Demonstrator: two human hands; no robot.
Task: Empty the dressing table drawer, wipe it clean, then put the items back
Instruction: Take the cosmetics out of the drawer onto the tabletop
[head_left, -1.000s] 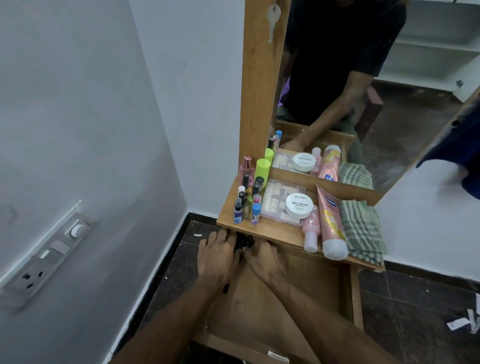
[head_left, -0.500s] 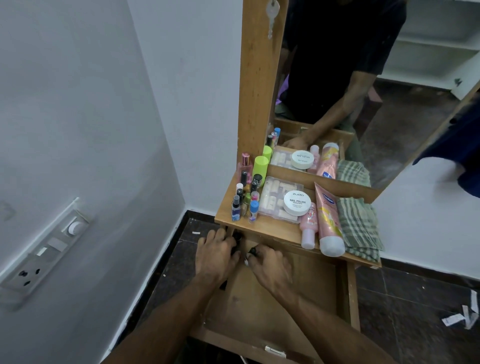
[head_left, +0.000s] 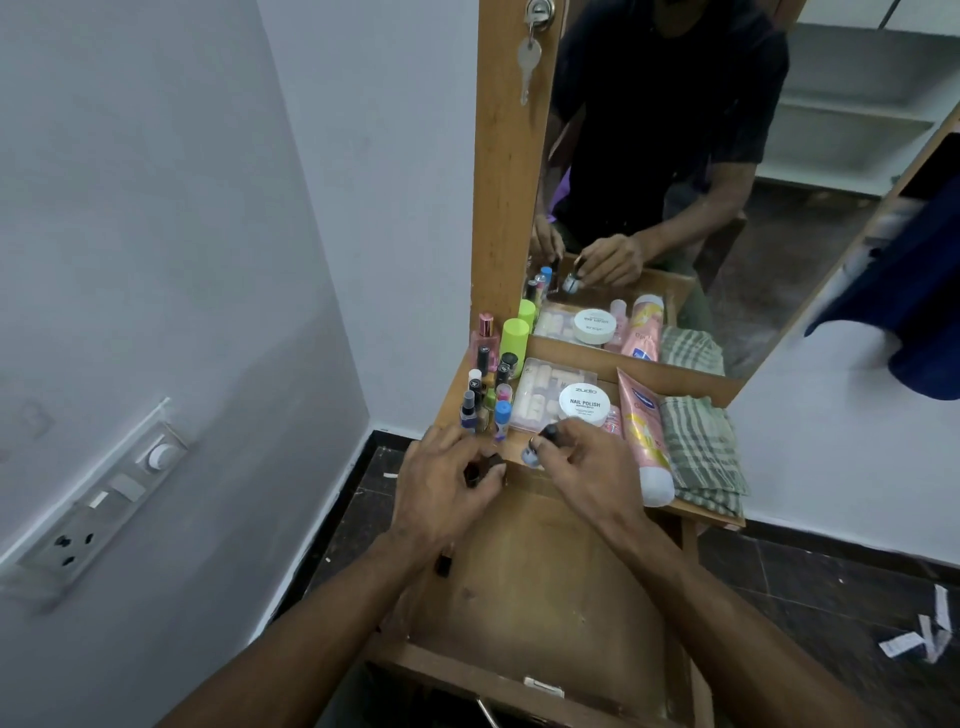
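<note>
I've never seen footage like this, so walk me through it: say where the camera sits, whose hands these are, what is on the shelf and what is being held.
The camera is worn on a person's head, looking down at their own bare hands; there is no robot. The left hand holds a small dark bottle. The right hand pinches a small dark-capped bottle. Below them the wooden drawer is pulled open. On the shelf stand little bottles, a white tub, a pink tube and a folded striped cloth. The mirror reflects the person.

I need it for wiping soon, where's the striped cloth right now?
The striped cloth lies folded at the shelf's right end, beside the pink tube, below the mirror.
</note>
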